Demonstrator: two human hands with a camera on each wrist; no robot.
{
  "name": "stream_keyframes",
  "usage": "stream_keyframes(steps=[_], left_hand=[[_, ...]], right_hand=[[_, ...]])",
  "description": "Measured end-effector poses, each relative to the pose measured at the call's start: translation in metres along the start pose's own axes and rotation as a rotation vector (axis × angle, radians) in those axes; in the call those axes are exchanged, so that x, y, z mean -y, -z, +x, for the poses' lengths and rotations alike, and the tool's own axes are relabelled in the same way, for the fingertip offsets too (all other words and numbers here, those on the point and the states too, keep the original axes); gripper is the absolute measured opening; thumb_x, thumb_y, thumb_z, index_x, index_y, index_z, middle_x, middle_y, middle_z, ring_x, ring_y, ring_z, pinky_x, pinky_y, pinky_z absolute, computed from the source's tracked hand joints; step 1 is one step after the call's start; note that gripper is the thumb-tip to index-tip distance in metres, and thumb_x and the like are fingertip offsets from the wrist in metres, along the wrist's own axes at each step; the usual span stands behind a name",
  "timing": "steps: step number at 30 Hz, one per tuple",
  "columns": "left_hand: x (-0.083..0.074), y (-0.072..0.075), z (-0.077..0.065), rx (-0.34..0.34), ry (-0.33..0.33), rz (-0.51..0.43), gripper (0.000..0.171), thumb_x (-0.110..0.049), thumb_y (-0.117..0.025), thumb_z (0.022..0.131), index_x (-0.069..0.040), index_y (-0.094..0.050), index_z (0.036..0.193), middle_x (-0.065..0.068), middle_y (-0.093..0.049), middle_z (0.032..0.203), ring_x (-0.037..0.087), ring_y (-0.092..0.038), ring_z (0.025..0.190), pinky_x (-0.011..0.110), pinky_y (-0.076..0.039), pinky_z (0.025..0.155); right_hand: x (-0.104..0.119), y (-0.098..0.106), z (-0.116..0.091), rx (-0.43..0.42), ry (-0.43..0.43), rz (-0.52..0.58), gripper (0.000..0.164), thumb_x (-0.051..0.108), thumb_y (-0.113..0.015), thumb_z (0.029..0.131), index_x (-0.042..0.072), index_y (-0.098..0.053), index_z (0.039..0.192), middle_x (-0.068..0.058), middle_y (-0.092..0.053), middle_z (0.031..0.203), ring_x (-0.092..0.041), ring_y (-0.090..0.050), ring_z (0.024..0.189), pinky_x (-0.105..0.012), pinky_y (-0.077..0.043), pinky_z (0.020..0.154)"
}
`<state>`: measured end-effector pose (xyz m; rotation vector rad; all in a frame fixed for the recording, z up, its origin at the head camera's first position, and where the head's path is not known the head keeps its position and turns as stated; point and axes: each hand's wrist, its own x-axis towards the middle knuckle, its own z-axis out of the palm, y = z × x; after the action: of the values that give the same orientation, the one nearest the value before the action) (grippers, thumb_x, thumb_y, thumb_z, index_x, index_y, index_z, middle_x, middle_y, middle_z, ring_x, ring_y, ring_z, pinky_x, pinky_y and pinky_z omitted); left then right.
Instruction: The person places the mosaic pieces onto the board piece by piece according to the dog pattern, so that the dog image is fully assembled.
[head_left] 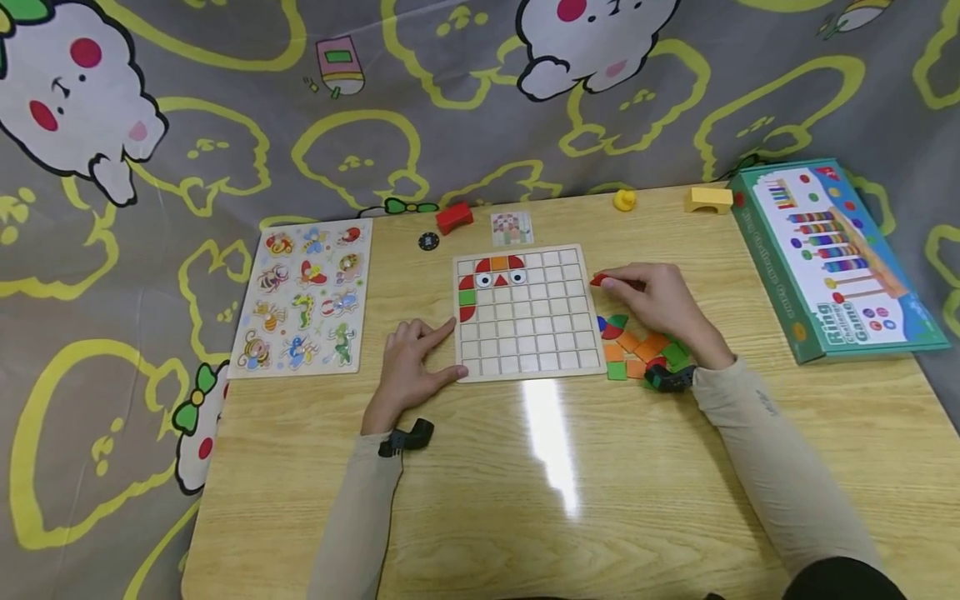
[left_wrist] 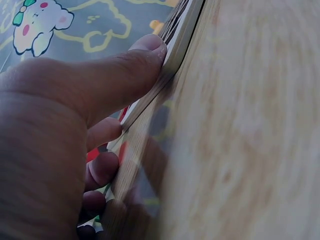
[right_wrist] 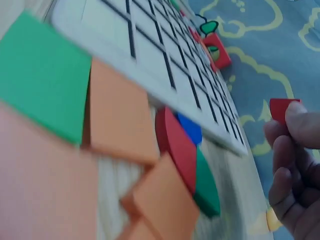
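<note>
A square wooden grid board [head_left: 525, 317] lies in the middle of the table, with red, orange and green pieces and two eye pieces set in its upper left cells. My left hand [head_left: 408, 362] steadies it: the thumb [left_wrist: 145, 55] rests on the near left corner and the index fingertip touches the left edge. Just off the board's right edge, my right hand [head_left: 656, 300] pinches a small red piece [right_wrist: 281, 107] between thumb and index finger. Below that hand is a loose pile of flat coloured pieces, including an orange square [right_wrist: 122, 115] and a green square [right_wrist: 45, 75].
Behind the board lie a small patterned picture card [head_left: 512, 227], a red arch block [head_left: 454, 218] and a black round token [head_left: 428, 241]. An insect puzzle board [head_left: 300, 296] is at left. A yellow duck [head_left: 624, 200], a yellow arch block [head_left: 708, 200] and a game box [head_left: 840, 258] stand right.
</note>
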<state>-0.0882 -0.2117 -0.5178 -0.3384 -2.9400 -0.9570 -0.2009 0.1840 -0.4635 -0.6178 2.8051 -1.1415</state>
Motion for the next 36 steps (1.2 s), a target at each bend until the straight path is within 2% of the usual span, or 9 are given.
stream_keyframes(steps=[3,7,10,12,15,21,26,36], left_hand=[[0.000,0.001,0.001,0.005,0.000,-0.002,0.080,-0.060,-0.077,0.076,-0.033,-0.048,0.147,-0.003,-0.048,0.100,0.018,-0.033,0.086,0.036,-0.024,0.080],[0.000,0.001,0.001,0.006,0.000,0.001,0.080,-0.061,-0.076,0.076,-0.034,-0.048,0.147,-0.003,-0.048,0.100,0.018,-0.033,0.086,0.036,-0.024,0.080],[0.001,0.000,0.001,0.004,0.000,-0.004,0.081,-0.061,-0.076,0.076,-0.034,-0.048,0.147,-0.003,-0.049,0.100,0.017,-0.034,0.086,0.036,-0.024,0.081],[0.001,0.000,0.001,0.003,0.000,-0.008,0.081,-0.062,-0.076,0.076,-0.034,-0.048,0.147,-0.003,-0.049,0.100,0.018,-0.034,0.087,0.036,-0.025,0.081],[0.001,0.000,0.001,0.003,-0.002,-0.006,0.081,-0.062,-0.076,0.076,-0.034,-0.048,0.147,-0.003,-0.049,0.100,0.018,-0.034,0.086,0.036,-0.025,0.080],[0.003,0.000,0.001,0.002,-0.006,0.001,0.080,-0.061,-0.076,0.076,-0.033,-0.048,0.147,-0.003,-0.049,0.100,0.018,-0.034,0.086,0.036,-0.025,0.080],[0.001,0.000,0.002,0.002,-0.011,0.010,0.080,-0.061,-0.076,0.076,-0.033,-0.049,0.146,-0.004,-0.048,0.099,0.017,-0.034,0.085,0.034,-0.024,0.078],[0.003,-0.001,0.002,-0.001,-0.001,0.008,0.080,-0.062,-0.076,0.076,-0.033,-0.050,0.146,-0.003,-0.048,0.099,0.017,-0.034,0.086,0.035,-0.024,0.079]], right_hand=[[0.005,-0.005,0.003,0.002,-0.020,0.021,0.032,0.031,-0.059,0.100,0.011,-0.073,0.119,-0.012,-0.071,0.113,-0.021,-0.059,0.086,-0.026,-0.041,0.070],[0.013,-0.013,0.009,0.020,-0.036,0.069,0.030,0.029,-0.058,0.100,0.013,-0.072,0.122,-0.011,-0.071,0.115,-0.023,-0.051,0.074,-0.028,-0.037,0.061],[0.022,-0.021,0.015,0.055,-0.058,0.129,0.028,0.028,-0.061,0.099,0.016,-0.072,0.122,-0.008,-0.070,0.118,-0.021,-0.057,0.079,-0.025,-0.042,0.064],[0.028,-0.028,0.020,0.080,-0.072,0.161,0.028,0.027,-0.063,0.098,0.016,-0.072,0.121,-0.007,-0.069,0.120,-0.019,-0.062,0.089,-0.024,-0.045,0.069],[0.036,-0.038,0.028,0.105,-0.071,0.182,0.028,0.025,-0.066,0.096,0.015,-0.072,0.121,-0.007,-0.069,0.119,-0.020,-0.065,0.092,-0.026,-0.047,0.072],[0.051,-0.063,0.044,0.115,0.012,0.126,0.026,0.020,-0.071,0.092,0.011,-0.074,0.117,-0.006,-0.072,0.102,-0.017,-0.063,0.081,-0.031,-0.047,0.070],[0.058,-0.078,0.049,0.120,0.059,0.057,0.021,0.016,-0.074,0.088,0.008,-0.075,0.108,-0.003,-0.070,0.087,-0.015,-0.061,0.074,-0.034,-0.047,0.070],[0.063,-0.086,0.051,0.102,0.001,-0.019,0.018,0.021,-0.076,0.085,0.009,-0.075,0.099,-0.001,-0.069,0.082,-0.016,-0.060,0.072,-0.034,-0.044,0.071]])
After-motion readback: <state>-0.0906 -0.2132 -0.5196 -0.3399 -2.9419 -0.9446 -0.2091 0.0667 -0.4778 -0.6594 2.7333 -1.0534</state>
